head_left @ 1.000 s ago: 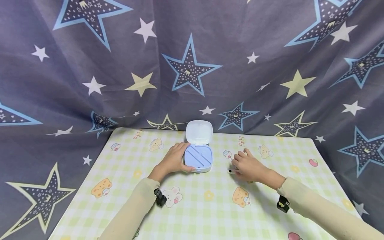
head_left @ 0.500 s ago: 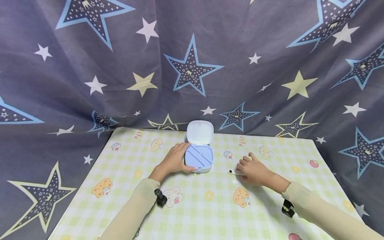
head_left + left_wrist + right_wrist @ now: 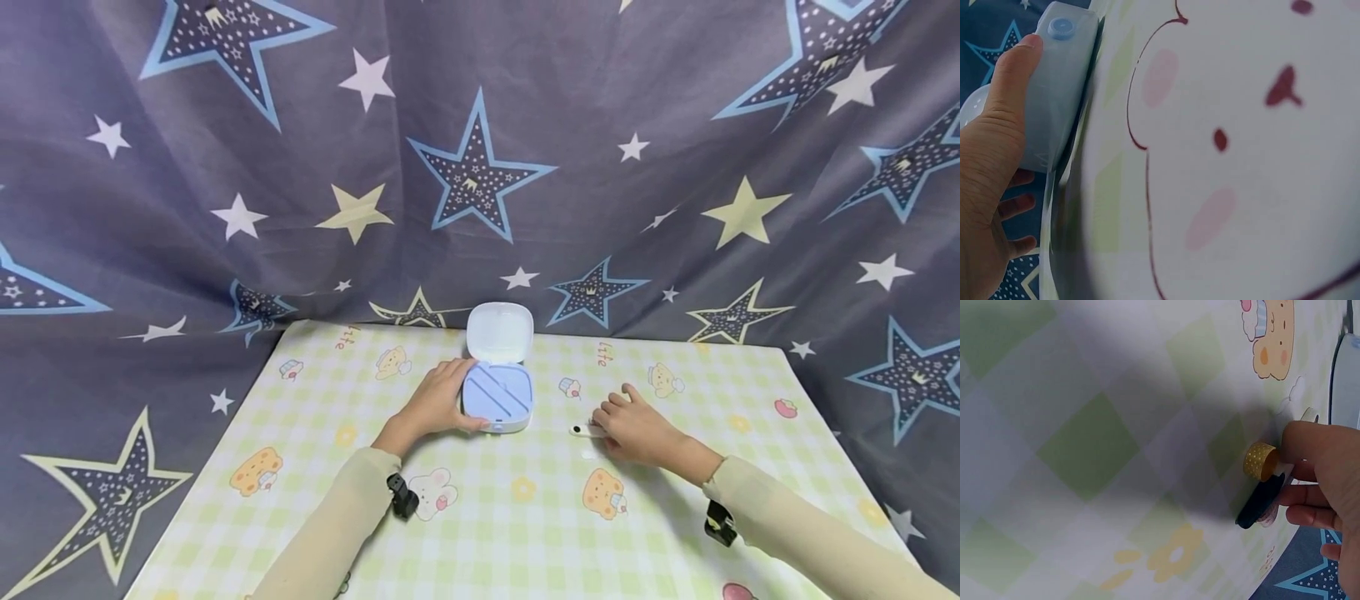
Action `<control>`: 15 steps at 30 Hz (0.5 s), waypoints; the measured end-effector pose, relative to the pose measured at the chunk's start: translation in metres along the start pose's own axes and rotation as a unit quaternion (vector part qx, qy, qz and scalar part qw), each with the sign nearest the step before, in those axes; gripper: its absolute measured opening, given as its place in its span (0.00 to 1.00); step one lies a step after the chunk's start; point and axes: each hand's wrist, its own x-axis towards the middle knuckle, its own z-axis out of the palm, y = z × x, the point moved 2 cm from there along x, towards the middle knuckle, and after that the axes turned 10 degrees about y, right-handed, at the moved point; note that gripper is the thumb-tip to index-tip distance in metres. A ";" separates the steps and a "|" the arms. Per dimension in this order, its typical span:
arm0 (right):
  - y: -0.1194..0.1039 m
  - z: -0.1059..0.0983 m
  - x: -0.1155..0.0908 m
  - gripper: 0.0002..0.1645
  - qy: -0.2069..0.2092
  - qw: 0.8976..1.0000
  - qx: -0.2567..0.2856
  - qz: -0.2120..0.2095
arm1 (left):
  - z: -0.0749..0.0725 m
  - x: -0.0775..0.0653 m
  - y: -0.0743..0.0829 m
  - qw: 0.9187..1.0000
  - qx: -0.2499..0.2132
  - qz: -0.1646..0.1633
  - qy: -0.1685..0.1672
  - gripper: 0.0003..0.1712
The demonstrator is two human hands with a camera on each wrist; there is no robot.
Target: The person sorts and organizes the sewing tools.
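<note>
A small blue and white plastic case [image 3: 497, 396] stands on the table, its translucent lid [image 3: 500, 332] raised at the back. Diagonal slots mark the blue insert. My left hand [image 3: 435, 402] holds the case from its left, thumb along the front near the blue latch button [image 3: 1061, 28]. To the right, my right hand [image 3: 637, 427] pinches a slim white stick-like piece [image 3: 581, 430] with a black dot at its end. In the right wrist view, a gold dimpled thimble-like band [image 3: 1260, 461] and a dark elongated piece [image 3: 1261, 501] are close at the fingertips [image 3: 1294, 440], partly covered.
The table [image 3: 525, 533] has a checked cover with printed bears, flowers and fruit. A grey star-patterned curtain [image 3: 420, 250] hangs right behind its far edge. A pale round patch [image 3: 588, 455] lies just below the right hand.
My right hand has shifted slightly to the right, while the white piece's dotted end stays about where it was. The pale patch beneath now shows. The left hand and case have not moved.
</note>
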 end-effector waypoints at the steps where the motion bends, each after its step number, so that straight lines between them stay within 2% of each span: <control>1: 0.000 0.001 0.000 0.15 0.001 1.000 0.001 0.001 | 0.001 0.000 0.000 1.000 -0.001 0.000 0.001 0.69; 7: 0.000 0.004 -0.002 0.13 0.005 1.000 0.002 0.001 | 0.005 -0.001 -0.001 1.000 0.001 -0.002 -0.003 0.70; 15: 0.001 0.007 -0.001 0.16 0.012 1.000 -0.001 -0.008 | 0.003 0.000 -0.001 1.000 -0.005 -0.003 0.005 0.70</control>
